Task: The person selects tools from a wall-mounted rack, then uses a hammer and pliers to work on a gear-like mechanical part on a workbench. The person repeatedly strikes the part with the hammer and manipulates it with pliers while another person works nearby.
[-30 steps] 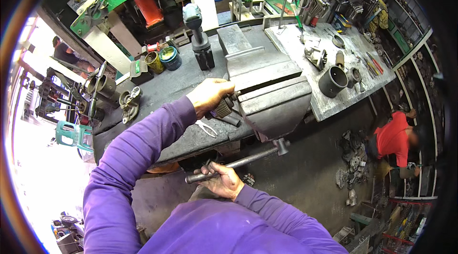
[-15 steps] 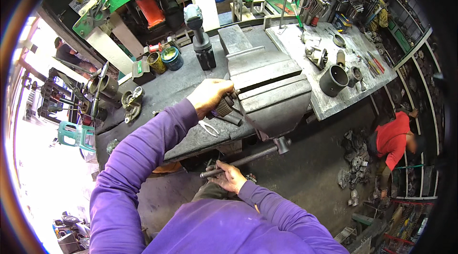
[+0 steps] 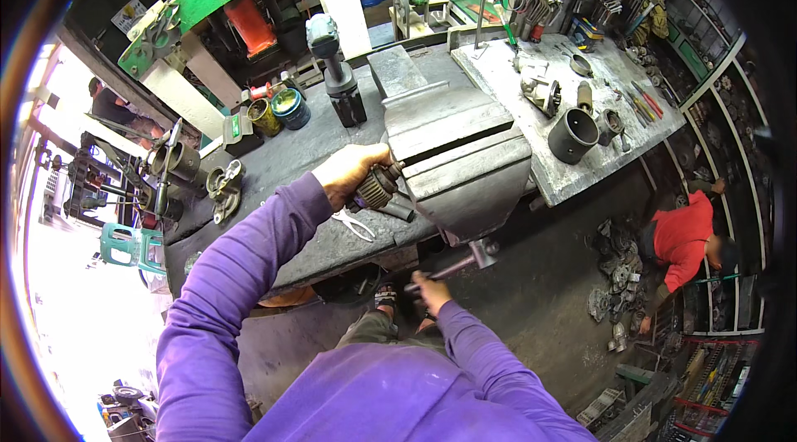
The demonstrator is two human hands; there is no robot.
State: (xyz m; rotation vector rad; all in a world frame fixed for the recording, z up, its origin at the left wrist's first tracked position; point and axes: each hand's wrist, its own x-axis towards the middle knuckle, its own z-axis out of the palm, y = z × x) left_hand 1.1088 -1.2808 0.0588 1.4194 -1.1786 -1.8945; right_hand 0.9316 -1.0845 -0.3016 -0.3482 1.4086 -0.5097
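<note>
A large grey bench vise stands at the bench edge, its jaws slightly apart. My left hand is closed round a motor armature with a ridged, copper-toned body, its shaft end against the left end of the vise jaws. Whether the jaws touch the shaft is hard to see. Below the vise, my right hand grips the vise's handle bar, which runs through the screw head. White-handled pliers lie on the bench by my left wrist, and a dark tube lies beneath the armature.
A cordless impact wrench stands behind the vise, with open cans to its left. The right-hand worktop carries a metal cylinder, castings and hand tools. A person in red bends near piled metal parts on the floor.
My right hand has moved right along with the handle bar, which has swung and looks shorter now. My left hand keeps the armature at the jaws. The person in red has reached lower.
</note>
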